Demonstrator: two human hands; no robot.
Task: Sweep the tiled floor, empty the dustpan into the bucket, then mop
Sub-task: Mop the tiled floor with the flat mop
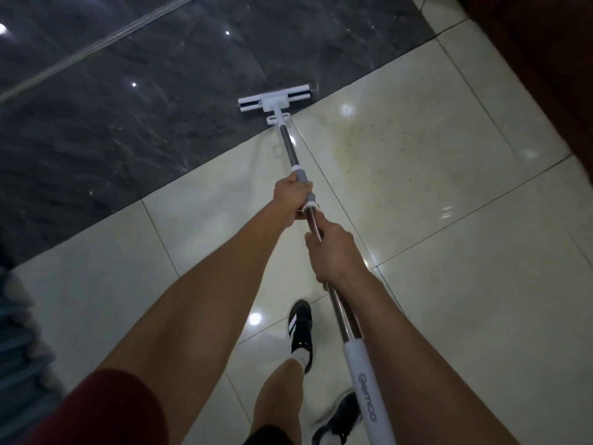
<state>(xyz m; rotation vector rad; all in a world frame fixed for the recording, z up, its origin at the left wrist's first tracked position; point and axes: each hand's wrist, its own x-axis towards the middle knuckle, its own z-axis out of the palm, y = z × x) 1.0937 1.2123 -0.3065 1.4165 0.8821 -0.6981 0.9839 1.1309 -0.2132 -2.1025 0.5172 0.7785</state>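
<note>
**Mop held in two hands**

The mop [290, 146] is held out toward 12 o'clock. Its white head [275, 98] is laid on the dark tile [128, 91], at the edge of the pale floor [449, 220]. The pole is gripped tight by the left hand [291, 196] and, lower down, by the right hand [333, 252]. Two shoes [301, 329] are seen at 6 o'clock.

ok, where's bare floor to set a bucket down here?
Bare: the light tiles right of the mop handle, up to the dark furniture edge; the dark marble left of the mop head. Crowded: near the shoes and under both hands, left hand, right hand.
</note>
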